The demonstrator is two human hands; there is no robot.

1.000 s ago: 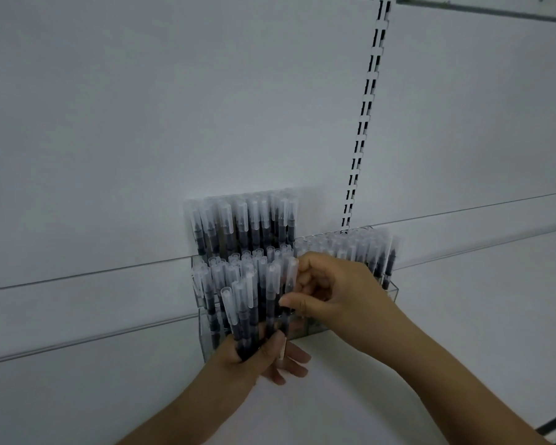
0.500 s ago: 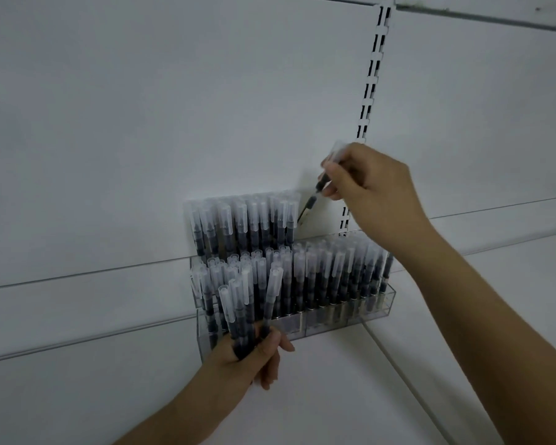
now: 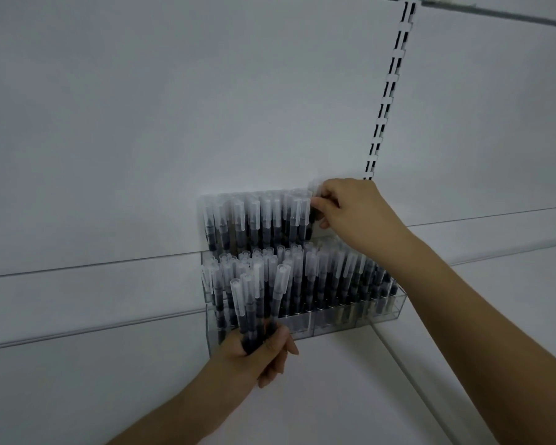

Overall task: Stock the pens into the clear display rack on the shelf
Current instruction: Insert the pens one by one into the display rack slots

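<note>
Right now my right hand (image 3: pixel 350 213) pinches a single pen (image 3: pixel 314 200) by its frosted cap, holding it at the right-hand end of the back row (image 3: pixel 257 216), the highest tier of the clear display rack (image 3: pixel 395 308). Its dark barrel points down, just beside the last pen standing there; I cannot tell whether its tip has entered a slot yet. My left hand (image 3: pixel 264 354) is clenched around a small bundle of pens (image 3: pixel 257 303), caps up, held in front of the rack's left end, low on the shelf (image 3: pixel 350 396).

I judge this the seating step for one pen. Next, it needs lowering straight down beside its neighbour until it stands level with that row, then my fingers can let go and return to the bundle for another. The top tier looks only partly filled, with bare space to the right, so plenty of stocking seems left.
</note>
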